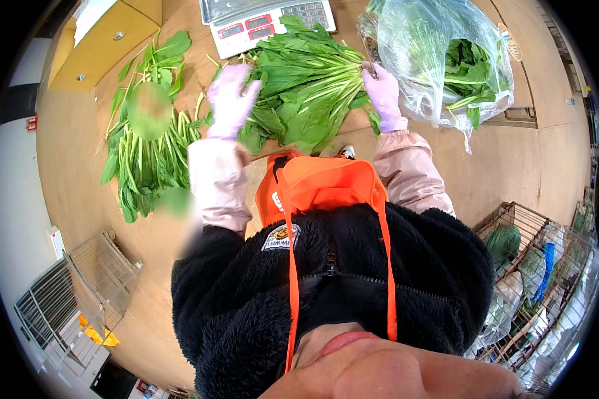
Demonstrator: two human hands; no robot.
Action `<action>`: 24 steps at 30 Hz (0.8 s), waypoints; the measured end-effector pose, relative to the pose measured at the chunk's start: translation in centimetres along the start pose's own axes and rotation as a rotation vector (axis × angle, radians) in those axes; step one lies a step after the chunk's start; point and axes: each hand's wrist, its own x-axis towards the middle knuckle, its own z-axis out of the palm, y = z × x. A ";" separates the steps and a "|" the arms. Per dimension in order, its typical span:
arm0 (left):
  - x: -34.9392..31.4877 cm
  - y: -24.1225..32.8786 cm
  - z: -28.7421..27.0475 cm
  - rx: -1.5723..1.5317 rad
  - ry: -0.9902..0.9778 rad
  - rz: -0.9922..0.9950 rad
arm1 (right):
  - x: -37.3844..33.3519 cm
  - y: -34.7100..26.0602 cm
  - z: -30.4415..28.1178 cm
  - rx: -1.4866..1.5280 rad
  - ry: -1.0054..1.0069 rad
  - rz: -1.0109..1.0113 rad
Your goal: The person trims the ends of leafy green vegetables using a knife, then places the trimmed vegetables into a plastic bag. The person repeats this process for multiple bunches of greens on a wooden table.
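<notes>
A wide bunch of leafy greens [299, 86] lies fanned out on the wooden table in front of me, stem ends toward the right. My right hand [381, 92], in a pale purple glove, is closed around those gathered stem ends. At the bunch's leafy left side is my left hand [231, 100], gloved alike, fingers apart and nothing visible in it. Farther left, a second pile of greens [150, 153] is spread out, its stems pointing mostly away from me. Blurred patches cover part of that pile.
Behind the bunch stands a digital scale [266, 26] with a keypad and displays. A clear plastic bag [439, 60] holding greens sits at the far right. At the far left is a yellow box [106, 40]. Wire baskets [522, 286] with wrapped produce stand near right; a wire rack [100, 286] stands near left.
</notes>
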 end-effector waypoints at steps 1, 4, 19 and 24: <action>0.5 1.0 3.1 0.040 -0.018 0.044 | -0.1 1.4 0.3 0.012 0.018 -0.025; 1.9 4.2 9.4 -0.041 -0.147 0.126 | -1.5 1.1 -0.8 0.080 -0.069 0.133; 7.5 8.8 15.8 0.219 -0.487 0.113 | -3.5 2.2 -1.2 0.189 -0.024 0.060; 9.2 9.5 17.5 0.091 -0.707 -0.003 | -3.5 0.5 -1.2 0.307 -0.111 0.123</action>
